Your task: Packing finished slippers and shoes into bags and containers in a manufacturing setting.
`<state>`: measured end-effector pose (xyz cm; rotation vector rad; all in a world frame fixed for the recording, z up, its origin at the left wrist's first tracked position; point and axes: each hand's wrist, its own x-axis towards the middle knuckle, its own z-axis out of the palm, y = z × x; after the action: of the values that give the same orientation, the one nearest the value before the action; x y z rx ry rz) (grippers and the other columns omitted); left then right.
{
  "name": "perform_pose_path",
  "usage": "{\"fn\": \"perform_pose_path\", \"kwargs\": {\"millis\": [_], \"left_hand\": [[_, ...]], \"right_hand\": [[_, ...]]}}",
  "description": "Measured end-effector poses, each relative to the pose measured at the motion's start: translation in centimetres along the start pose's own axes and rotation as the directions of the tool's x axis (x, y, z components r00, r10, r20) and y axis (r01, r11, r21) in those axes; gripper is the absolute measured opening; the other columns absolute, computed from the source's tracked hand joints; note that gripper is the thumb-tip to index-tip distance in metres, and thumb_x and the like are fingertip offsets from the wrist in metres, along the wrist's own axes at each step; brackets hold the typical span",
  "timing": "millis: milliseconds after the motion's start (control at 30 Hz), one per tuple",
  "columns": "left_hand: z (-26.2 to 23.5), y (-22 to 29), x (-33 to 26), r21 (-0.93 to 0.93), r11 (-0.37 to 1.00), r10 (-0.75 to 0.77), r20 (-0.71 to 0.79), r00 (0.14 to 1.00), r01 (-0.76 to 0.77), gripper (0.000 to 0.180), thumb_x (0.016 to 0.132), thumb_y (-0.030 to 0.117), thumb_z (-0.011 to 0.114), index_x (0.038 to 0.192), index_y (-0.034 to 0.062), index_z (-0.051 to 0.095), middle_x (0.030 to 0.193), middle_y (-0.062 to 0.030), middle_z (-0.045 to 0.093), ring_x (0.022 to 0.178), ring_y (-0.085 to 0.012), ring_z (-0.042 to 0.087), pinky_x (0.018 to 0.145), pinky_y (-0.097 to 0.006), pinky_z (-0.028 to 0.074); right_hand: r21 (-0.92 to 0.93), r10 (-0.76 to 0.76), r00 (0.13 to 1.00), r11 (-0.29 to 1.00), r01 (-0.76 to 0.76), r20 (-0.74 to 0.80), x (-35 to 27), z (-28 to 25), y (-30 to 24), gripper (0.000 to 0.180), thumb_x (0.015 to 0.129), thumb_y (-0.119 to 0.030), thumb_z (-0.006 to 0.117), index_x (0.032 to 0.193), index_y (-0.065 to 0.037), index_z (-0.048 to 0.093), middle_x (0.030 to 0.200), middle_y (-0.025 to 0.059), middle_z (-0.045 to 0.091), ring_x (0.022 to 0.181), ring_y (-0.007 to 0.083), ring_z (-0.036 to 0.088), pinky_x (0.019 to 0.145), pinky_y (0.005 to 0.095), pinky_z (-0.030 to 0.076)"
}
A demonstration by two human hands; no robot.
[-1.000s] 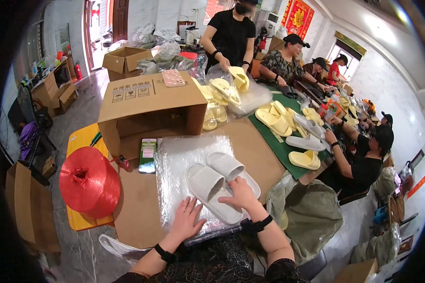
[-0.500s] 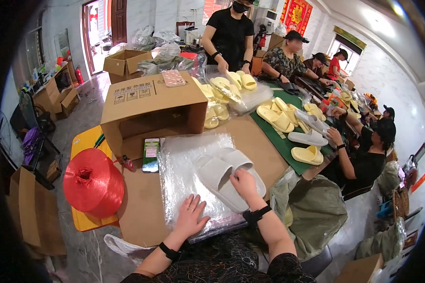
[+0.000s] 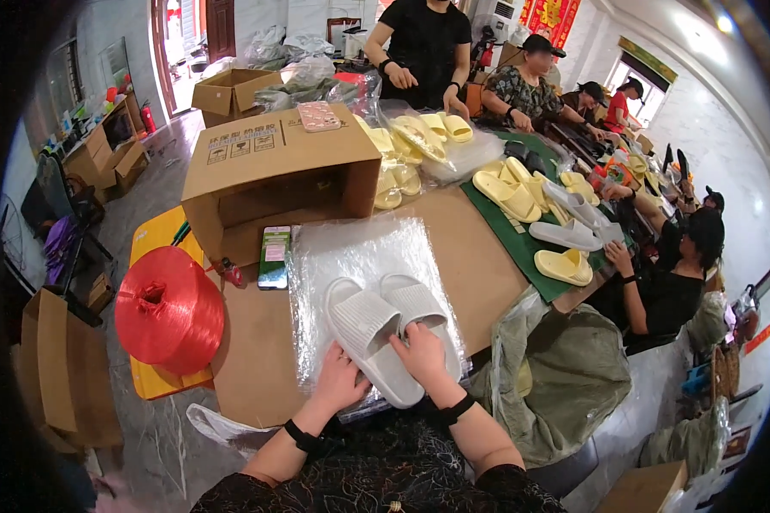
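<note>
A pair of light grey slippers (image 3: 370, 329) with ribbed straps is in front of me, toes pointing away, over a stack of clear plastic bags (image 3: 316, 256). My right hand (image 3: 421, 355) grips the pair near the inner edges, its fingers at the strap openings. Against the outer edge of the left slipper is my left hand (image 3: 340, 378), fingers curled at its side and partly hidden by it. Both wrists wear black bands.
A phone (image 3: 274, 256) and an open cardboard box (image 3: 274, 179) lie beyond the bags. Left stands a red twine roll (image 3: 169, 309). Yellow slippers (image 3: 509, 195) cover a green mat (image 3: 522, 256) on the right, where other people work. A greenish sack (image 3: 573, 385) is at right.
My right hand has brought the grey slippers left and turned them toes-away. My left hand has gone from flat on the bags to the left slipper's edge.
</note>
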<state>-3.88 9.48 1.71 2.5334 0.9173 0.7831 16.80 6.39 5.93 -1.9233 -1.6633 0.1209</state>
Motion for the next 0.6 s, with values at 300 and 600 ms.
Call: {"fn": "perform_pose_path", "kwargs": {"millis": [300, 600], "left_hand": [[-0.7, 2.0, 0.4, 0.080, 0.996, -0.045, 0.011, 0.999, 0.044, 0.064, 0.076, 0.037, 0.069, 0.130, 0.0048, 0.056, 0.143, -0.0226, 0.044, 0.127, -0.0428, 0.037, 0.107, -0.055, 0.030], [-2.1, 3.0, 0.7, 0.243, 0.968, -0.113, 0.186, 0.976, 0.065, 0.076, 0.079, 0.048, 0.067, 0.140, 0.0061, 0.049, 0.149, -0.0190, 0.040, 0.120, -0.0359, 0.044, 0.098, -0.046, 0.037]], "right_hand": [[-0.084, 0.267, 0.956, 0.957, -0.278, -0.118, 1.9, 0.0, 5.3, 0.041, 0.089, -0.041, 0.063, 0.078, -0.003, 0.057, 0.079, 0.0188, 0.062, 0.073, 0.0413, 0.062, 0.064, 0.0513, 0.048], [0.577, 0.485, 0.830, 0.774, -0.261, -0.276, -3.9, -5.4, 7.8, 0.025, 0.094, -0.016, 0.063, 0.081, 0.004, 0.058, 0.069, 0.0018, 0.056, 0.064, 0.0101, 0.049, 0.058, 0.0289, 0.038]]}}
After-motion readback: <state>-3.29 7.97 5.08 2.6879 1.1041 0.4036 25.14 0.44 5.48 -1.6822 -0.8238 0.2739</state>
